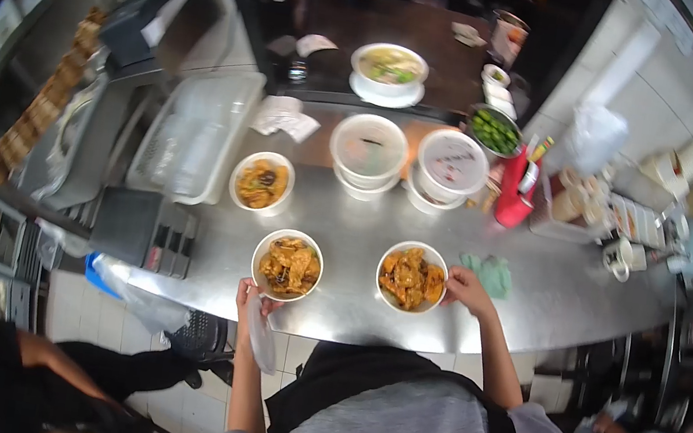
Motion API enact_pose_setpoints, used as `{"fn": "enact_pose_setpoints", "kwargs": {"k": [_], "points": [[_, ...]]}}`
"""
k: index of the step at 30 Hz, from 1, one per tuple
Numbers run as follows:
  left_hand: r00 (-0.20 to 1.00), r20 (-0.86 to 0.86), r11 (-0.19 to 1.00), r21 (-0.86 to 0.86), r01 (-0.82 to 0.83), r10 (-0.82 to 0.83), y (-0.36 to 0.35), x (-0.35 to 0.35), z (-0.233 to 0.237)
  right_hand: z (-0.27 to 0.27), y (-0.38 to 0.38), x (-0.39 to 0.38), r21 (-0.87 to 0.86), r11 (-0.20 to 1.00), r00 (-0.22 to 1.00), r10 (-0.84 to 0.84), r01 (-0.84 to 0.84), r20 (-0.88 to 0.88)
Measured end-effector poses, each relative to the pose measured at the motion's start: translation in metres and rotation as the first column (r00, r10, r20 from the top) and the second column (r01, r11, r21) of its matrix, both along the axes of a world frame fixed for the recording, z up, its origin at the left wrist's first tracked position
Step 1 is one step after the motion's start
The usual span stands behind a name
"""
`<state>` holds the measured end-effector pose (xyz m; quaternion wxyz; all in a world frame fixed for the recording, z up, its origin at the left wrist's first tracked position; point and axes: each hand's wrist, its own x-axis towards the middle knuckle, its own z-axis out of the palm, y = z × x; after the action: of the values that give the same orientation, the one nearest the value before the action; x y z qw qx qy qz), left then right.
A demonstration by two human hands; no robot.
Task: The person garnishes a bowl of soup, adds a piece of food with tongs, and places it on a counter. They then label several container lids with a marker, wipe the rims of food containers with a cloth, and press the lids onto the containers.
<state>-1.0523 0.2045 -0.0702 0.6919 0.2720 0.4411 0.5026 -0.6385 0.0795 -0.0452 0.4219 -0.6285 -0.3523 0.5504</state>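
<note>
My left hand (254,294) is closed on a clear plastic lid (261,336), which hangs tilted over the counter's front edge. Just above that hand stands a white paper bowl (254,275) filled with brown-orange saucy food; the fingertips come close to its rim. A second white bowl (378,285) of similar food sits to the right. My right hand (469,290) pinches that bowl's right rim, its fingers bent. Farther back on the left is a third, smaller-looking bowl (233,194) with food in it. All three bowls are uncovered.
Two stacks of lidded tubs (369,144) stand behind on the steel counter (332,316). A soup bowl (389,67) rests on the pass ledge. Greens (494,132), a red holder (512,206), a green cloth (493,275) and a lid bin (223,146) surround the space. Other people work at both lower sides.
</note>
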Motion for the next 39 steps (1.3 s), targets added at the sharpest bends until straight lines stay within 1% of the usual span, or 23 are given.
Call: {"fn": "enact_pose_setpoints", "kwargs": {"k": [5, 8, 10, 11, 12, 13, 14, 15, 16, 17, 18, 19, 20, 22, 24, 27, 29, 30, 32, 34, 36, 37, 39], "points": [[0.989, 0.037, 0.99, 0.03, 0.139, -0.141, -0.013, 0.073, -0.003, 0.004, -0.02, 0.042, -0.041, 0.997, 0.996, -0.067, 0.07, 0.062], [0.969, 0.09, 0.972, -0.021, 0.234, -0.231, -0.009, 0.093, -0.002, 0.021, -0.025, 0.052, -0.122, 0.99, 0.996, -0.058, 0.066, 0.065], [0.969, -0.027, 0.964, -0.112, 0.241, -0.246, 0.0, 0.089, -0.008, 0.047, -0.033, 0.067, -0.064, 0.988, 0.977, -0.128, 0.141, 0.172], [0.969, -0.083, 0.971, -0.077, 0.228, -0.234, 0.009, 0.08, -0.005, 0.058, -0.035, 0.077, -0.034, 0.986, 0.962, -0.154, 0.166, 0.226], [0.977, -0.114, 0.984, -0.029, 0.176, -0.178, 0.026, 0.063, -0.018, 0.062, -0.04, 0.096, 0.124, 0.924, 0.872, -0.382, 0.361, 0.304], [0.982, -0.104, 0.987, -0.037, 0.153, -0.156, 0.037, 0.054, 0.007, 0.063, -0.044, 0.119, 0.293, 0.811, 0.739, -0.584, 0.507, 0.335], [0.982, -0.073, 0.985, 0.006, 0.175, -0.174, 0.056, 0.044, 0.011, 0.067, -0.043, 0.143, 0.424, 0.651, 0.559, -0.759, 0.63, 0.334], [0.984, -0.044, 0.983, 0.049, 0.177, -0.175, 0.076, 0.029, 0.015, 0.067, -0.044, 0.172, 0.562, 0.518, 0.379, -0.855, 0.645, 0.354], [0.986, -0.017, 0.981, 0.093, 0.169, -0.168, 0.086, 0.017, 0.02, 0.063, -0.039, 0.207, 0.786, 0.403, 0.074, -0.905, 0.468, 0.42], [0.991, -0.003, 0.982, 0.134, 0.135, -0.136, 0.093, 0.014, 0.02, 0.06, -0.047, 0.239, 0.7, 0.44, -0.026, -0.837, 0.563, 0.547], [0.994, 0.012, 0.979, 0.176, 0.106, -0.11, 0.105, 0.02, 0.019, 0.045, -0.045, 0.272, 0.71, 0.355, -0.229, -0.777, 0.609, 0.586], [0.995, 0.029, 0.973, 0.218, 0.082, -0.091, 0.118, 0.023, 0.017, 0.037, -0.041, 0.293, 0.551, 0.337, -0.215, -0.671, 0.763, 0.709], [0.997, -0.018, 0.986, 0.148, 0.078, -0.076, 0.129, 0.022, 0.014, 0.033, -0.035, 0.31, 0.376, 0.284, -0.171, -0.552, 0.882, 0.816], [0.993, -0.1, 0.998, -0.004, 0.062, -0.062, 0.149, 0.022, 0.004, 0.038, -0.026, 0.313, 0.09, 0.273, 0.059, -0.493, 0.958, 0.868], [0.982, -0.182, 0.999, -0.024, 0.046, -0.049, 0.166, 0.018, -0.009, 0.05, -0.015, 0.291, 0.021, 0.252, 0.102, -0.465, 0.967, 0.88], [0.975, -0.202, 0.995, -0.028, 0.094, -0.098, 0.185, 0.01, -0.028, 0.032, -0.001, 0.289, 0.152, 0.106, -0.063, -0.58, 0.983, 0.812], [0.98, -0.176, 0.995, -0.021, 0.093, -0.095, 0.185, 0.009, -0.028, 0.028, -0.001, 0.303, 0.18, 0.082, -0.103, -0.564, 0.98, 0.819], [0.984, -0.163, 0.998, -0.022, 0.063, -0.066, 0.179, 0.011, -0.02, 0.021, 0.0, 0.31, 0.187, 0.079, -0.113, -0.555, 0.979, 0.824], [0.986, -0.166, 0.999, -0.045, 0.018, -0.025, 0.158, 0.004, -0.013, 0.011, -0.006, 0.325, 0.373, 0.076, -0.252, -0.614, 0.925, 0.748], [0.983, -0.183, 0.996, -0.084, 0.0, -0.015, 0.134, 0.002, -0.01, 0.013, -0.017, 0.33, 0.637, 0.202, -0.361, -0.681, 0.744, 0.637], [0.991, -0.135, 0.995, -0.101, -0.025, 0.012, 0.098, -0.003, -0.008, 0.049, -0.021, 0.305, 0.774, 0.303, -0.305, -0.791, 0.557, 0.53], [0.991, -0.129, 0.994, -0.105, -0.034, 0.02, 0.082, -0.005, -0.008, 0.079, -0.016, 0.277, 0.862, 0.309, -0.193, -0.892, 0.401, 0.41], [0.993, -0.108, 0.989, -0.133, -0.069, 0.055, 0.049, 0.001, 0.003, 0.116, -0.003, 0.245, 0.904, 0.287, -0.006, -0.953, 0.316, 0.304]]}}
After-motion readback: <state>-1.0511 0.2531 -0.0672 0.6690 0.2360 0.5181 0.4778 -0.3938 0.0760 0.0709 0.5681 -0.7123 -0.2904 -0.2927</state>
